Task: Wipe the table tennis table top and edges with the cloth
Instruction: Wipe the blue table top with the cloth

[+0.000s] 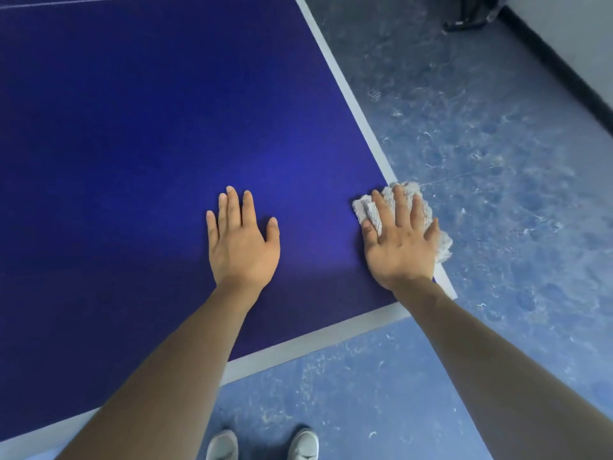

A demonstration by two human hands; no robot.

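Right hand point(399, 240) lay flat with straight, spread fingers, pressing the crumpled pale grey cloth point(366, 210) onto the dark blue table tennis tabletop point(149, 134), right at its near right corner where the white edge stripe point(345, 78) ran. Part of the cloth hung past the side edge. The left hand point(243, 240) rested open and flat on the blue surface well to the left, holding nothing, apparently as a brace.

To do this step well, the palm should keep even pressure while the cloth slides along the stripe, and the overhanging fold should be wrapped down over the rim so the edge itself gets wiped.

Most of the cloth sat hidden under the hand. The rim's vertical face could not be seen. Whether the surface was already clean was not discernible; the tabletop's left and far parts were cut off.
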